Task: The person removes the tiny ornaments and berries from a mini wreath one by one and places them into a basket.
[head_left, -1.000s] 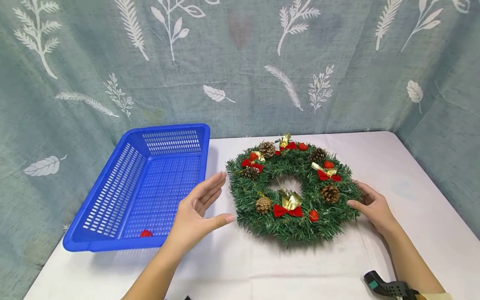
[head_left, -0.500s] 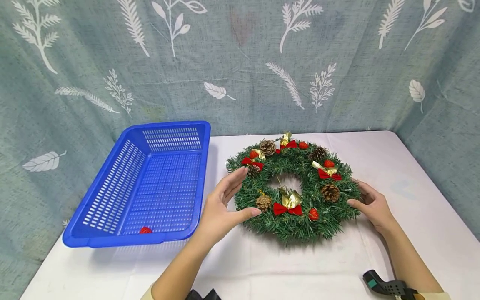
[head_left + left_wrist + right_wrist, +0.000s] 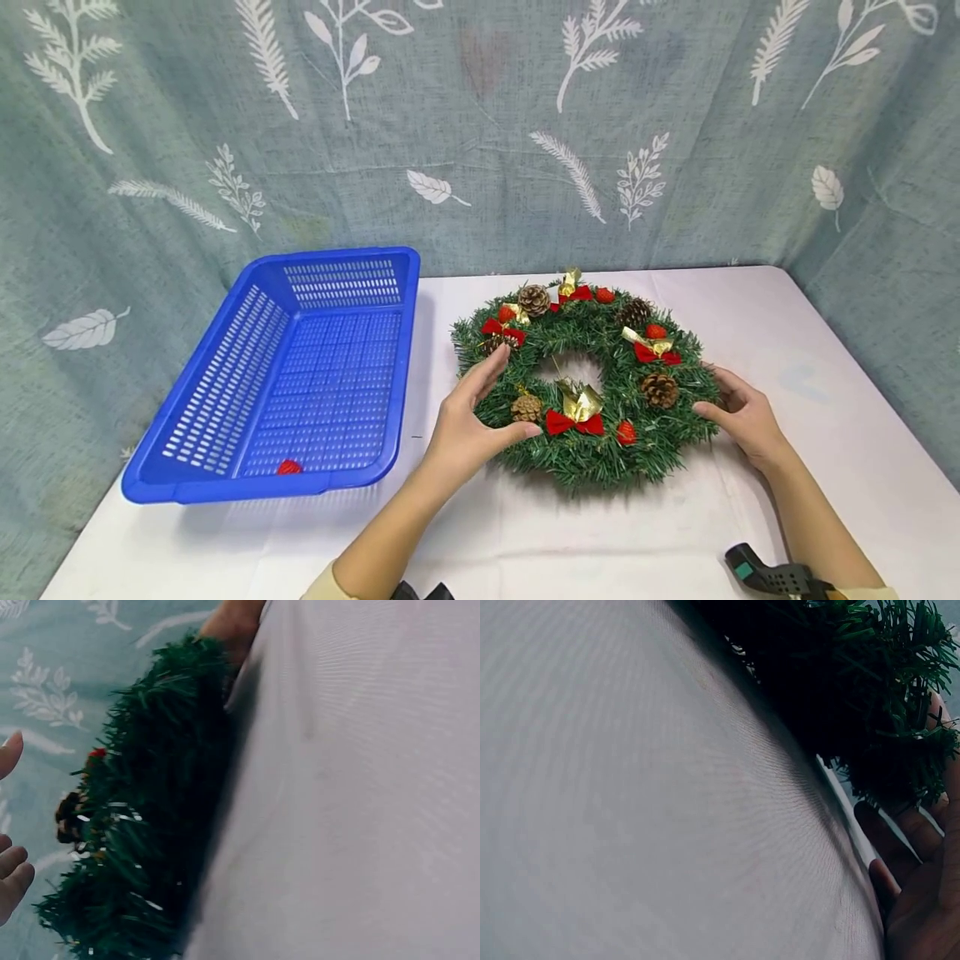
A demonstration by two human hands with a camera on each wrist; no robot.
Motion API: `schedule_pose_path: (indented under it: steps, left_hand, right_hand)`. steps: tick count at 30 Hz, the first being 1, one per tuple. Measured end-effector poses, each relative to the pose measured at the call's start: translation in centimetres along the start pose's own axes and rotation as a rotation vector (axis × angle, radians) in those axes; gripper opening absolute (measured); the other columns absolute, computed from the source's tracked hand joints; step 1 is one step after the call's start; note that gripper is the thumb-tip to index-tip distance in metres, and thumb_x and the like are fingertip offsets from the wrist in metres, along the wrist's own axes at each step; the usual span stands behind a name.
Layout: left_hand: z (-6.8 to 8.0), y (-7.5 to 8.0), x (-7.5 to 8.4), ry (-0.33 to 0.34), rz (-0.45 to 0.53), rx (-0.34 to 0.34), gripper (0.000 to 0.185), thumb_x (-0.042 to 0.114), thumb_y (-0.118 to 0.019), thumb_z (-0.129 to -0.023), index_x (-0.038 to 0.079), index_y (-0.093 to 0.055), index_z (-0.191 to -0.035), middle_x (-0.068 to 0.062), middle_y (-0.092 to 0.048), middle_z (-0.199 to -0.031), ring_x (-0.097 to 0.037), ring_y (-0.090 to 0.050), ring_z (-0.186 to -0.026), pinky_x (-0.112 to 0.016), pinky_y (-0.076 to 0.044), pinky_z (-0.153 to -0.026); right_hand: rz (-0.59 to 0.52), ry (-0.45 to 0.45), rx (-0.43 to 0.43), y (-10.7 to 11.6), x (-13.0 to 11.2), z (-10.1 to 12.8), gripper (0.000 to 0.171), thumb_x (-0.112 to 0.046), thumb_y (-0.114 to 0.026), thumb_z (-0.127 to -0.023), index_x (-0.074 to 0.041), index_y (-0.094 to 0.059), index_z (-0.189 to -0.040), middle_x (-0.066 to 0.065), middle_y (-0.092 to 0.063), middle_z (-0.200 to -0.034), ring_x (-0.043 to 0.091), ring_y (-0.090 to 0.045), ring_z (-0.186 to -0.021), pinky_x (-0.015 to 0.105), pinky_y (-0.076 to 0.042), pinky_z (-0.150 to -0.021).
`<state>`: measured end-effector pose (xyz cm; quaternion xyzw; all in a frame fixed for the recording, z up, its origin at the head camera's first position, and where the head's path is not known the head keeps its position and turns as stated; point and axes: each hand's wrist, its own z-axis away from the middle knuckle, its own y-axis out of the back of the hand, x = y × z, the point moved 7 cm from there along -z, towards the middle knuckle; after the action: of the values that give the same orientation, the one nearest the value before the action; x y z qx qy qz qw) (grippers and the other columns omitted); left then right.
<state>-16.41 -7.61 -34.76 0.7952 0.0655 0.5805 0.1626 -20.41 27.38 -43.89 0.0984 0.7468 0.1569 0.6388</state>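
This looks like a staged recording corner more than a lived-in room. A grey-green curtain (image 3: pixel 480 125) printed with white leaves and fern sprigs hangs as a backdrop on three sides, closing off everything behind the table (image 3: pixel 825 467), which is draped in a plain white cloth. Only a few props lie on it: a blue perforated plastic basket (image 3: pixel 225 392) and a Christmas wreath (image 3: pixel 592 333) with pine cones and red bows. A black strapped device (image 3: pixel 772 573) sits at the person's wrist.

Bristly plastic wreath (image 3: pixel 592 392), matt tablecloth (image 3: pixel 825 433)
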Motion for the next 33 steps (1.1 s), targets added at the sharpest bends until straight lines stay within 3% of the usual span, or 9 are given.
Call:
schedule_pose_path:
  steps: [5, 9, 13, 19, 25, 33]
  left_hand:
    - [0.0, -1.0, -0.8, -0.004, 0.009, -0.034, 0.098, 0.021, -0.086, -0.066, 0.016, -0.032, -0.148, -0.003, -0.038, -0.149, -0.017, -0.041, -0.133, -0.028, -0.037, -0.108]
    - [0.0, -1.7, -1.2, -0.023, -0.014, -0.064, 0.100, 0.021, -0.085, -0.068, 0.015, -0.029, -0.150, -0.006, -0.036, -0.150, -0.020, -0.041, -0.134, -0.032, -0.039, -0.107]
    - [0.1, -2.0, -1.6, 0.005, -0.049, -0.075, 0.100, 0.025, -0.086, -0.067, 0.019, -0.029, -0.150, -0.001, -0.037, -0.150, -0.020, -0.041, -0.133, -0.036, -0.039, -0.107]
    - [0.1, -2.2, -2.4, 0.035, -0.072, -0.078, 0.095, 0.025, -0.085, -0.068, 0.017, -0.033, -0.148, 0.003, -0.038, -0.148, -0.019, -0.045, -0.131, -0.037, -0.039, -0.107]
    - [0.0, -2.2, -2.8, 0.044, -0.100, -0.090, 0.091, 0.021, -0.084, -0.069, 0.013, -0.036, -0.146, -0.002, -0.041, -0.146, -0.020, -0.046, -0.129, -0.035, -0.040, -0.106]
    - [-0.1, -2.3, -3.2, 0.058, -0.222, -0.128, 0.089, 0.022, -0.084, -0.070, 0.017, -0.037, -0.146, -0.007, -0.047, -0.142, -0.027, -0.048, -0.127, -0.043, -0.040, -0.106]
  right_hand:
    - [0.024, -0.033, -0.008, 0.0, 0.2, 0.0, 0.063, -0.007, -0.059, -0.093, 0.000, -0.028, -0.147, 0.027, -0.021, -0.151, 0.006, -0.025, -0.138, 0.000, -0.032, -0.090]
    - [0.018, -0.048, -0.013, 0.1, 0.2, 0.0, 0.065, -0.007, -0.059, -0.093, 0.004, -0.025, -0.147, 0.033, -0.018, -0.150, 0.014, -0.021, -0.141, -0.001, -0.031, -0.089]
    - [0.012, -0.055, -0.020, 0.1, 0.2, -0.1, 0.066, -0.008, -0.059, -0.093, 0.006, -0.022, -0.146, 0.035, -0.015, -0.149, 0.035, -0.015, -0.142, -0.002, -0.030, -0.088]
    - [0.003, -0.059, -0.029, 0.0, 0.1, -0.1, 0.066, -0.008, -0.059, -0.093, 0.006, -0.022, -0.147, 0.036, -0.013, -0.149, 0.044, -0.012, -0.139, -0.002, -0.030, -0.087]
    - [-0.024, -0.066, -0.032, 0.1, 0.1, -0.1, 0.067, -0.007, -0.058, -0.094, 0.011, -0.019, -0.145, 0.035, -0.010, -0.150, 0.046, -0.008, -0.139, -0.002, -0.028, -0.089]
    - [-0.009, -0.067, -0.013, 0.2, 0.3, -0.2, 0.068, -0.007, -0.058, -0.094, 0.012, -0.018, -0.145, 0.038, -0.013, -0.148, 0.018, -0.021, -0.142, -0.001, -0.034, -0.086]
